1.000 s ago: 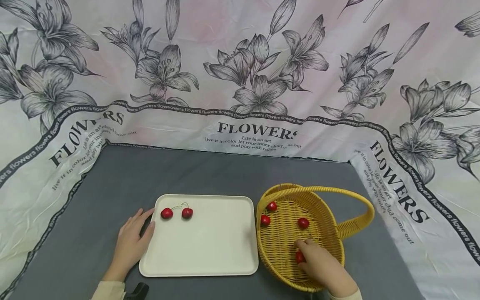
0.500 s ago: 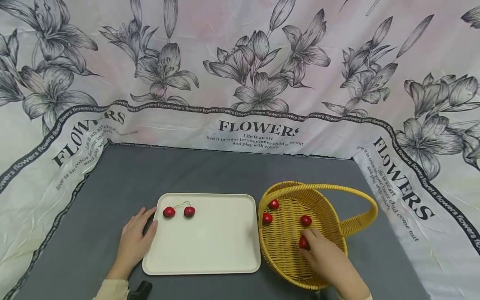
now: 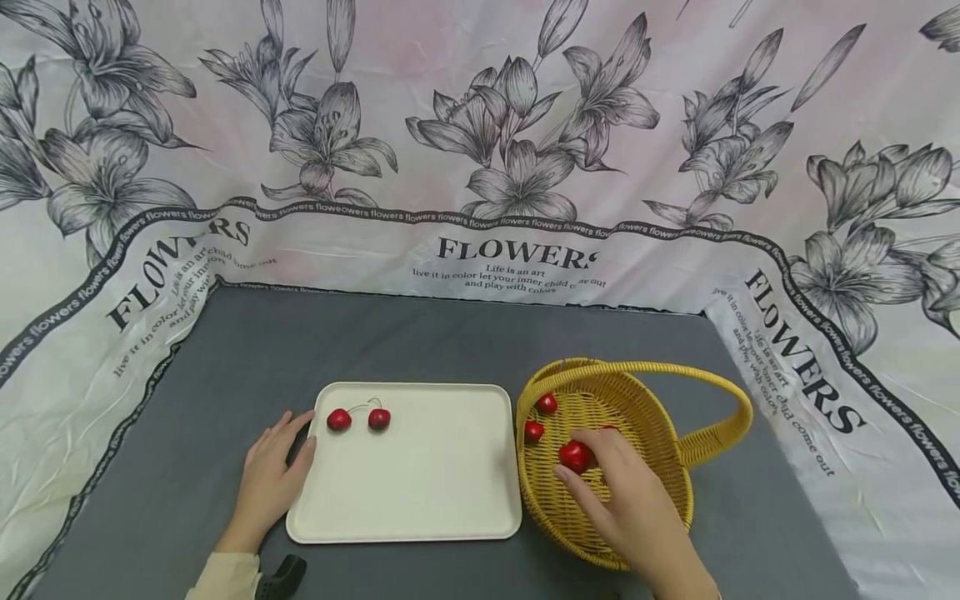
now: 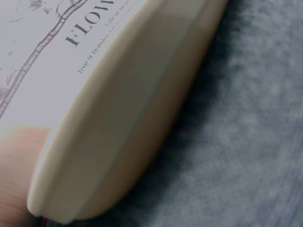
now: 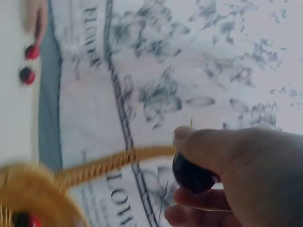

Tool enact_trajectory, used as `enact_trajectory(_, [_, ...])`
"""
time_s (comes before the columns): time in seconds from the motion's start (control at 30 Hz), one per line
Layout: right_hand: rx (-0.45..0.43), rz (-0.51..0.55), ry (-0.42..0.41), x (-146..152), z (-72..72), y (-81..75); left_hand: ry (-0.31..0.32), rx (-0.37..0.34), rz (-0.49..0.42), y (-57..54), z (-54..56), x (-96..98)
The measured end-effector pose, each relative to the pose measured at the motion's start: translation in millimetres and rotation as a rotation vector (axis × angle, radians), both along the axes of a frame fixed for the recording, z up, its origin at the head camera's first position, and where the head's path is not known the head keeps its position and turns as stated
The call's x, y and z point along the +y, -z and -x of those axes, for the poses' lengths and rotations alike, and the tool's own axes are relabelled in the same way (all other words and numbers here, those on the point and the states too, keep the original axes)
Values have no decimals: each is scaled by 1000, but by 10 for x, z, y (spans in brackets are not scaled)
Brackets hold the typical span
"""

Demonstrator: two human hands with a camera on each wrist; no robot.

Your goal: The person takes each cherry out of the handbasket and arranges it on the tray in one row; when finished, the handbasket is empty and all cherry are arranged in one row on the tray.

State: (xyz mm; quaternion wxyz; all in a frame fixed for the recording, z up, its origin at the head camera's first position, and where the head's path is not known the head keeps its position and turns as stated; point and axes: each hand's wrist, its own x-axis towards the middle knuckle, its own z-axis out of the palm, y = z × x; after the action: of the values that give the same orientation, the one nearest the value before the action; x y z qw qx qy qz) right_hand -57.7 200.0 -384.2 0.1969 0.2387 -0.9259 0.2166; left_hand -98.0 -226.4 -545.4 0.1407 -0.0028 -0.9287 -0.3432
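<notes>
My right hand (image 3: 637, 500) pinches a red cherry (image 3: 574, 457) between thumb and fingers, over the yellow wicker basket (image 3: 558, 521). In the right wrist view the same cherry (image 5: 191, 175) looks dark, with its stem showing above the thumb. Two more cherries, one of them here (image 3: 546, 403), lie by the basket's left wall; another is mostly hidden behind my right hand. On the cream tray (image 3: 420, 483), two cherries (image 3: 378, 419) with stems sit near the back left corner. My left hand (image 3: 270, 479) rests at the tray's left edge, fingers extended.
The basket's tall handle (image 3: 712, 442) arches over its back and right side. Grey cloth (image 3: 420, 333) covers the table, bordered by a white flower-printed sheet (image 3: 510, 267) at the back and sides. A dark wrist strap (image 3: 282, 577) shows at my left cuff.
My right hand has lifted the cherry from the basket floor and moved it up and left. My left hand stays at the tray's edge.
</notes>
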Motion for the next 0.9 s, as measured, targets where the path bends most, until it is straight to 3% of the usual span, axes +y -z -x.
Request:
enact_trajectory(0.47, [13,343,-67,-863,23,-187,6,0,-10,-18,14,-1])
enact_trajectory(0.6, [2,375,-136,-1164,118,-92,21,2,-5,-28,41,-1])
enact_trajectory(0.7, [-67,360,-160,-1367,216,19,27,-4,-9,-30,49,1])
enact_trajectory(0.9, [-203,305,-137,-1689,401,267,15,-8,-10,-32,21,-12])
